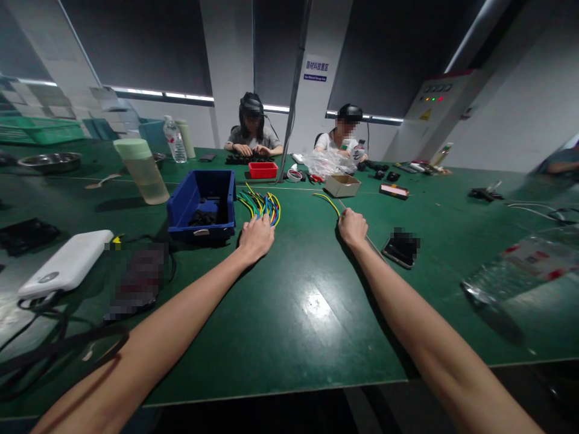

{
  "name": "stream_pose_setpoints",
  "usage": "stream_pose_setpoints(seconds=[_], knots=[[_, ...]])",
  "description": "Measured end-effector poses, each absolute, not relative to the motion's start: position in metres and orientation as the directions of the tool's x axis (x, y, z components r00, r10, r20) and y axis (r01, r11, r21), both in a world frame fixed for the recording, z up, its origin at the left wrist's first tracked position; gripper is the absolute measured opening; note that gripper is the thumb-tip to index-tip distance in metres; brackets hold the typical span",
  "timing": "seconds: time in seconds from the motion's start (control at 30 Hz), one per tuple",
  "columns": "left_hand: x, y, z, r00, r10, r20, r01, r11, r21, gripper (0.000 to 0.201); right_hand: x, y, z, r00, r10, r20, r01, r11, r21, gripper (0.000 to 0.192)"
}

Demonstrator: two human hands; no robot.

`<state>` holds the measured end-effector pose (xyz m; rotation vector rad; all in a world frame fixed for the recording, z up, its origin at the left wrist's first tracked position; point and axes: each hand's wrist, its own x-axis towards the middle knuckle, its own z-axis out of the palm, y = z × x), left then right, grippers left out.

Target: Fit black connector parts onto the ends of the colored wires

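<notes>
A loose bundle of yellow, green, blue and red wires [270, 208] lies on the green table. My left hand [257, 236] rests at its near end, fingers curled onto the wires. Farther right, my right hand [353, 226] is closed at the near end of a single yellow-green wire [329, 200], whose free part curves away to the left. Its fingertips are mostly hidden behind the hand. A thin grey line passes beneath this hand; I cannot tell what it is. Beside my left hand stands a blue bin [202, 232] with dark pieces inside.
A small cardboard box [342, 185] and a red tray [263, 170] lie beyond my hands. A phone [401, 248] and a large plastic bottle [520, 268] are on the right. To the left are a green-lidded bottle [142, 172] and a white power bank [67, 262]. Two people sit opposite.
</notes>
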<state>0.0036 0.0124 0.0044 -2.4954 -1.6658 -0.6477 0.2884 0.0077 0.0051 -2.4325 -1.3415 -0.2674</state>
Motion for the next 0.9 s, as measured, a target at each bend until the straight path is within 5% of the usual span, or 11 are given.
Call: stream_pose_setpoints(seconds=[0.43,0.9], knots=[[0.004,0.007,0.008,0.371,0.776,0.510,0.890,-0.453,0.043,0.026,0.286,0.005,0.006,0.546,0.755,0.364,0.838,-0.491,-0.238,0.028],[0.001,0.004,0.015,0.354,0.751,0.558,0.874,-0.477,0.088,0.037,0.270,-0.002,0.012,0.452,0.725,0.520,0.888,-0.420,-0.188,0.033]])
